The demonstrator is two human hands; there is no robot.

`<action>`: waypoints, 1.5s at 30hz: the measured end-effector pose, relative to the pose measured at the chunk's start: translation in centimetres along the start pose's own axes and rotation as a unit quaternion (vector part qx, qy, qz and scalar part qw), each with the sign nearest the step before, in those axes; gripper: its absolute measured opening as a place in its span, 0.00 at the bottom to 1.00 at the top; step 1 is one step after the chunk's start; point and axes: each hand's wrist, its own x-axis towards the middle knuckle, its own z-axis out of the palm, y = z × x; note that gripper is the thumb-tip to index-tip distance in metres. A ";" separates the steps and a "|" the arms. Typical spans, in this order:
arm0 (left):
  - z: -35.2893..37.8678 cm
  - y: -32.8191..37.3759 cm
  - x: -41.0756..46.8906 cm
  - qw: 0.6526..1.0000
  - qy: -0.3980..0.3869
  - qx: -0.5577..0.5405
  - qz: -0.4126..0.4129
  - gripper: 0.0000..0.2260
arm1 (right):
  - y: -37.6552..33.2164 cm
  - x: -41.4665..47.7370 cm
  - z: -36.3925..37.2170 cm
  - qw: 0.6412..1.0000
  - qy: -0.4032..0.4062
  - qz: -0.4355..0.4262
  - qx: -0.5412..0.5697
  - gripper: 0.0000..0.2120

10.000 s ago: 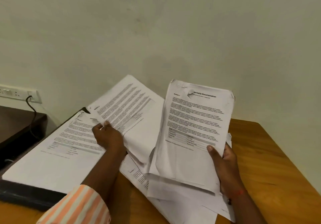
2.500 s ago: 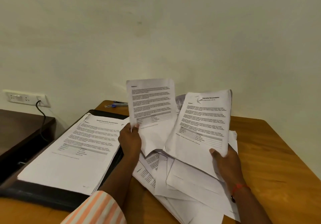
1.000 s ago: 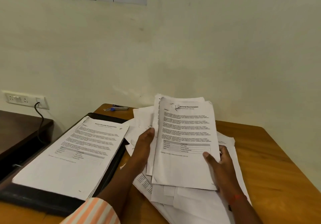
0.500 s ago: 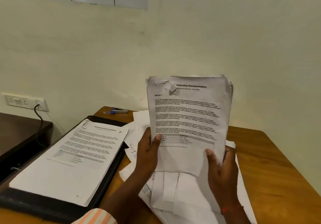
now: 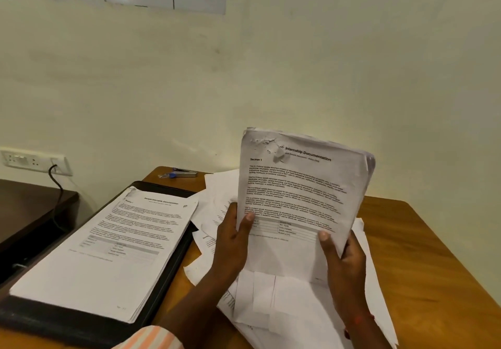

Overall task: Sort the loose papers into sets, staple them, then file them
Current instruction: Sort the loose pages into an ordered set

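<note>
I hold a thick set of printed papers (image 5: 298, 194) upright above the desk, its top sheet headed "Internship Documentation" with a torn upper left corner. My left hand (image 5: 233, 240) grips its left edge, thumb on the front. My right hand (image 5: 343, 262) grips the lower right edge, thumb on the front too. Beneath the set, loose white sheets (image 5: 284, 302) lie scattered on the wooden desk (image 5: 423, 262). To the left, a stack of papers (image 5: 113, 243) lies in an open black file folder (image 5: 173, 264). A stapler (image 5: 184, 173) with a blue part sits at the desk's far edge.
A pale wall rises right behind the desk. A wall socket (image 5: 32, 160) with a black cable plugged in is at the left, above a dark side table (image 5: 29, 207). Bare wood shows on the desk's right side.
Ten seconds ago my hands held separate sheets. They brought them together into one set and raised it upright; since half a second ago it has tilted slightly to the right.
</note>
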 end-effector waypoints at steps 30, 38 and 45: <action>0.3 -0.3 -0.3 0.999 0.015 -0.006 -0.033 0.15 | 1.3 0.3 -0.3 0.998 -0.052 0.034 -0.011 0.21; 0.5 -1.2 -0.5 0.998 0.013 0.043 -0.036 0.25 | 2.4 0.8 -0.5 0.996 -0.056 0.060 -0.038 0.27; 0.3 -1.9 -0.4 0.996 0.000 0.073 -0.048 0.24 | 3.0 0.8 -0.6 0.991 -0.078 0.102 -0.047 0.21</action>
